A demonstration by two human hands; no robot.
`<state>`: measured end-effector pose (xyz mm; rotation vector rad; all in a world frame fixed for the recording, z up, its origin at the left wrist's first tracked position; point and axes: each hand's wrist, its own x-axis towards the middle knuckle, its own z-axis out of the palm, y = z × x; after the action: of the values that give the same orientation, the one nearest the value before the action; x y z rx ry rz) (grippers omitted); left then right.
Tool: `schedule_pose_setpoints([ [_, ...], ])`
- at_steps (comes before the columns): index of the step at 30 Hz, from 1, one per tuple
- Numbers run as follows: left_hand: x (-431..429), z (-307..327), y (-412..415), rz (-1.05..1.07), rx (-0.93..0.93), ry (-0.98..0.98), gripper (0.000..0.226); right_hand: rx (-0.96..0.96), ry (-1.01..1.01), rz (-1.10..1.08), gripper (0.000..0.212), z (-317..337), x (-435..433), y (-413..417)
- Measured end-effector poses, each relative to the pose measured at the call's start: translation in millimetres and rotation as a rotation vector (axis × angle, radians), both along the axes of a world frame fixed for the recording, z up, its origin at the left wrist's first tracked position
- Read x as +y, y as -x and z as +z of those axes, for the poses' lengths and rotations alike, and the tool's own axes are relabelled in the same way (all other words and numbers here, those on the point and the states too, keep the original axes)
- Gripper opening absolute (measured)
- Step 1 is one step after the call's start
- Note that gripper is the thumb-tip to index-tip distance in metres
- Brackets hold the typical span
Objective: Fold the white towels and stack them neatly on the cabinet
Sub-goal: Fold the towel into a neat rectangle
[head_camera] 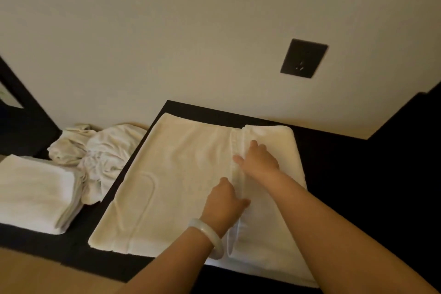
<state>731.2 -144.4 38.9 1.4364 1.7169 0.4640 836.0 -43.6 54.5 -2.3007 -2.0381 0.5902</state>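
A white towel (167, 179) lies spread flat on the black cabinet top (346, 174), its right part folded over so that an edge runs down the middle. My left hand (224, 203), with a pale bangle on the wrist, rests on that folded edge near the front. My right hand (259, 159) presses the same edge farther back, fingers spread flat. A stack of folded white towels (33, 188) sits at the left. Behind it lies a crumpled pile of white towels (100, 150).
A cream wall rises right behind the cabinet, with a dark socket plate (304, 58) on it. A dark framed panel (21, 112) stands at the far left. Bare black cabinet surface extends to the right of the towel.
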Motion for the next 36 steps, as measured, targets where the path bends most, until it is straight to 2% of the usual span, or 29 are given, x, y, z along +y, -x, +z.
schedule_pose_setpoints([
  [1,0.1,1.0,-0.9,-0.017,0.006,0.000,0.040,-0.063,0.006,-0.009,0.068,-3.4,2.7,4.6],
  [3,0.5,3.0,0.1,-0.038,0.002,0.009,0.041,-0.077,-0.010,-0.041,0.059,-6.7,8.7,8.9],
  [8,-2.4,-0.3,5.3,-0.031,-0.064,0.005,0.037,0.144,-0.002,0.093,0.037,-3.1,10.8,-11.9],
  [10,0.6,2.1,7.9,-0.046,-0.055,0.020,0.036,0.176,-0.112,0.101,0.049,2.1,8.6,-38.1],
  [12,6.0,4.4,11.3,-0.060,-0.030,0.048,0.040,-0.057,-0.235,0.135,0.061,-1.4,-1.3,-70.2],
  [14,11.6,6.9,11.2,-0.077,-0.007,0.079,0.042,-0.182,-0.142,0.190,0.067,-18.4,-21.4,-95.2],
  [16,19.7,9.5,4.4,-0.071,-0.009,0.077,0.041,-0.146,-0.109,0.199,0.067,-33.5,-38.4,-105.7],
  [18,33.3,13.8,-5.3,-0.026,-0.048,0.052,0.044,-0.105,-0.198,0.179,0.069,-38.3,-43.9,-105.9],
  [23,82.0,24.1,-23.3,0.161,-0.250,0.032,0.059,-0.185,-0.214,0.185,0.079,-48.2,-58.2,-96.6],
  [26,109.0,24.7,-28.9,0.186,-0.331,-0.031,0.073,-0.186,-0.208,0.207,0.077,-47.0,-59.7,-97.8],
  [28,121.4,22.3,-31.1,0.156,-0.306,-0.065,0.078,-0.169,-0.195,0.225,0.077,-43.5,-59.1,-98.6],
  [30,131.5,17.7,-33.6,0.106,-0.214,-0.064,0.074,-0.103,-0.193,0.203,0.073,-37.2,-51.0,-100.6],
  [32,141.1,13.8,-37.1,0.085,-0.114,-0.020,0.069,-0.020,-0.302,0.122,0.059,-26.0,-33.6,-106.2],
  [34,150.6,12.0,-41.7,0.086,-0.032,0.043,0.073,0.059,-0.378,0.019,0.050,-14.7,-13.1,-113.2],
  [36,159.4,13.8,-47.5,0.090,0.060,0.098,0.076,0.059,-0.309,-0.007,0.053,-10.5,2.0,-118.2],
])
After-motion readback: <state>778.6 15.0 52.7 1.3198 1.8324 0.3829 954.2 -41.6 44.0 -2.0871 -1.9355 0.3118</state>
